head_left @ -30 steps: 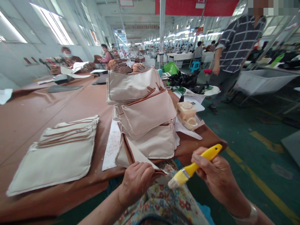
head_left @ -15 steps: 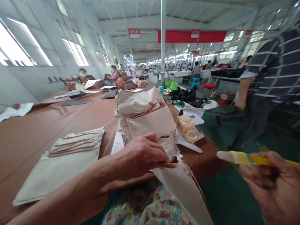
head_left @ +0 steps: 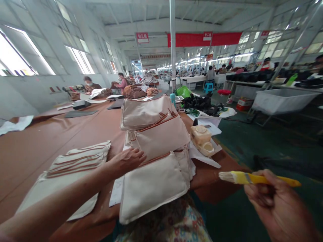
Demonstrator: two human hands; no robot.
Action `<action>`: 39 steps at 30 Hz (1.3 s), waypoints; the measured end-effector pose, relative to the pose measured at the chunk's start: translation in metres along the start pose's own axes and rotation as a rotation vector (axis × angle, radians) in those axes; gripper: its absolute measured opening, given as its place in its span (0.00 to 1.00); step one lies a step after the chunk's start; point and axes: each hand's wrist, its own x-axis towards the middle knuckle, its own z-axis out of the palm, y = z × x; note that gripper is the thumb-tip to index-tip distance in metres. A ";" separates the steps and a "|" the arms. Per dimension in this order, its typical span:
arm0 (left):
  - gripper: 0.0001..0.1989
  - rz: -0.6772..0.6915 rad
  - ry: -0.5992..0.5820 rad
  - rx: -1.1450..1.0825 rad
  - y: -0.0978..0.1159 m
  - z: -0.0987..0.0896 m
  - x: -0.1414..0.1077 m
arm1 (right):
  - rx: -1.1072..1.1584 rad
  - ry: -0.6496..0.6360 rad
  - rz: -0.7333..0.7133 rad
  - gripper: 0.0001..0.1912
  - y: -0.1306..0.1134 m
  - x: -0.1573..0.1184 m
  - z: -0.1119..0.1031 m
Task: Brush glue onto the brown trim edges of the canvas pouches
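A cream fabric panel (head_left: 153,188) with a brown top edge lies at the front of a pile, over the table's near edge. My left hand (head_left: 131,159) is at its upper left corner, fingers bent and together; what they hold, if anything, is hidden. Behind it rest more cream panels (head_left: 161,136) with brown strips. My right hand (head_left: 272,191) grips a yellow brush (head_left: 259,178), its pale bristles pointing left, off the table's right side. At the left, overlapping cream panels (head_left: 73,168) lie partly under my left forearm.
An open, cream-coloured plastic container (head_left: 202,137) stands on white paper right of the pile. Behind it are black scraps (head_left: 199,102) and a green bag (head_left: 183,91). The brown-covered table (head_left: 101,124) stretches left. A white cart (head_left: 282,101) stands at the right; people sit farther back.
The front panel, earlier hanging over the lap, now lies flat on the pile. My left hand has moved left and back. My right hand moved slightly left with the brush. The person walking at right is gone.
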 end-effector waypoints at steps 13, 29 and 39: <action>0.14 -0.530 -0.051 -0.380 0.097 0.089 0.078 | -0.029 -0.141 0.109 0.16 0.077 0.030 0.011; 0.10 -0.198 -0.039 -0.992 0.110 0.071 0.051 | -0.567 -0.352 -0.229 0.21 0.116 0.065 0.039; 0.10 -0.130 -0.022 -1.211 0.115 0.057 0.035 | -0.705 -0.330 -0.387 0.22 0.102 0.067 0.045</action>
